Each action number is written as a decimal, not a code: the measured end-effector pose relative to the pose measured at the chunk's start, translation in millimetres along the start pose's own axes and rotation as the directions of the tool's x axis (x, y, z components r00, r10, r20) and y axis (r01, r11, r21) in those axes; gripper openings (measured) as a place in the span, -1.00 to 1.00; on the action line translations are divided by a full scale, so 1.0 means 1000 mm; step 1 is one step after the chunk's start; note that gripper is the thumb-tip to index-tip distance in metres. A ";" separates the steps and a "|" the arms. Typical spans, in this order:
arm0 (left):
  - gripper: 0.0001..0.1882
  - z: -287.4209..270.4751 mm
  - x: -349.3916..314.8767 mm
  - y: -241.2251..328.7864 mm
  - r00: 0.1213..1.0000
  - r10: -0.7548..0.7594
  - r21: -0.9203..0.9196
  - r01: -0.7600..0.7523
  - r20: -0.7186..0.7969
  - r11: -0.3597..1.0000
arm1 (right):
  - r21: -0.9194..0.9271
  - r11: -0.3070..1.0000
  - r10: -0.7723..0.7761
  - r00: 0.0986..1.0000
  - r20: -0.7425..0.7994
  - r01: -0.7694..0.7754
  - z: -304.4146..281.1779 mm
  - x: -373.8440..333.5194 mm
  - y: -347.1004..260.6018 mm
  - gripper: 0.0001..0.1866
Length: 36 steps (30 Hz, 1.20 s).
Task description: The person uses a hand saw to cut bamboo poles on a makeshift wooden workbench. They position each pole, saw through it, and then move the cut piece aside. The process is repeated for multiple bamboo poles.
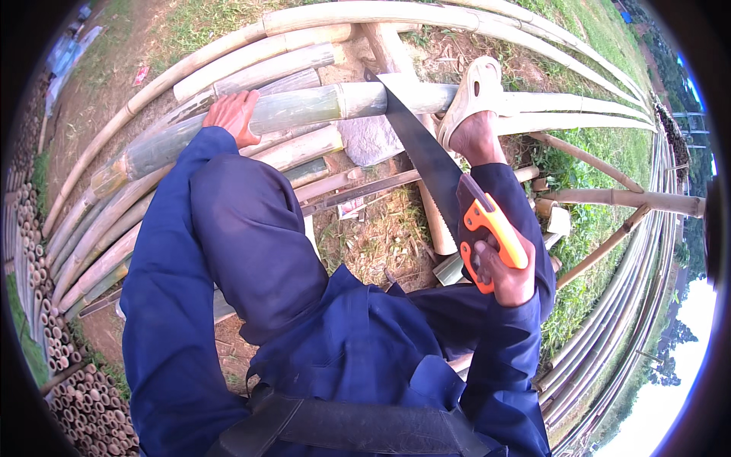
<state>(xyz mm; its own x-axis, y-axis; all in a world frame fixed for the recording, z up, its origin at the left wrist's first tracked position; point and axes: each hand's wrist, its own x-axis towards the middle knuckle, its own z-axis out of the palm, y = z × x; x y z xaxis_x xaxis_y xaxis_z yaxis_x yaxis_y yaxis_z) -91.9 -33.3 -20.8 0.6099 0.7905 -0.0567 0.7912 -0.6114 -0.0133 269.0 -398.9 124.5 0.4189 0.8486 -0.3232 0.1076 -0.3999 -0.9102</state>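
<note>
A thick greenish-grey bamboo pole (301, 108) lies crosswise in front of me. My left hand (233, 116) is closed over its top, left of the middle, pressing it down. In my right hand (509, 273) is a handsaw (428, 152), its orange and black handle wrapped by my fingers. The dark toothed blade slants up to the far left, and its tip end lies against the pole just right of a joint. My foot in a cream clog (474, 91) bears on the pole, right of the blade.
Several bamboo poles (301, 145) lie alongside, with a pale stone (371, 141) beneath. A bamboo post frame (620, 199) stands at the right, near long stacked poles (609, 335). Cut bamboo ends (87, 407) are piled at the lower left. Grass and litter cover the ground.
</note>
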 end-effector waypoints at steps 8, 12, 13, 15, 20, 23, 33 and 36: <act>-0.03 0.011 -0.001 0.003 0.999 0.028 0.008 -0.028 -0.018 1.000 | 0.090 0.984 -0.163 0.981 0.101 0.154 0.055 0.130 0.035 -0.88; -0.04 -0.001 -0.009 0.002 0.998 -0.034 0.009 0.034 0.045 0.999 | 0.082 0.995 -0.059 0.997 0.055 0.054 0.014 0.028 0.024 -0.69; -0.04 0.000 -0.006 0.004 0.999 -0.023 0.003 0.023 0.040 1.000 | 0.041 0.999 -0.037 0.999 0.036 0.036 0.007 0.012 0.016 -0.60; -0.08 0.001 -0.008 0.003 0.999 -0.016 0.008 0.015 0.037 1.000 | -0.038 0.999 0.006 1.000 0.017 -0.005 -0.005 -0.016 0.002 -0.42; -0.07 -0.001 0.007 0.012 0.999 -0.002 -0.014 0.002 0.050 1.000 | 0.128 0.977 -0.173 0.985 0.022 0.169 0.042 0.123 0.049 -0.92; -0.05 0.002 0.006 0.009 1.000 0.002 -0.031 -0.001 0.019 1.000 | 0.084 0.989 -0.124 0.991 0.045 0.119 0.062 0.154 0.032 -0.83; -0.04 0.007 -0.008 0.001 1.000 -0.020 0.010 0.020 0.015 1.000 | -0.097 0.995 -0.007 1.000 -0.007 0.006 0.003 -0.001 -0.009 -0.75; -0.05 0.003 -0.002 0.013 0.999 -0.004 0.001 0.004 0.038 1.000 | 0.096 0.990 -0.111 0.993 0.039 0.107 0.038 0.105 0.026 -0.91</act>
<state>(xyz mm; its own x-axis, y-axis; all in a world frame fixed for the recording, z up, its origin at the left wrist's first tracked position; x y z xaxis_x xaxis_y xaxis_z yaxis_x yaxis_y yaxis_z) -83.2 -42.4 -24.0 0.6049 0.7907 -0.0943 0.7933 -0.6086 -0.0142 281.2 -306.9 57.0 0.3692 0.9005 -0.2296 0.0651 -0.2715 -0.9602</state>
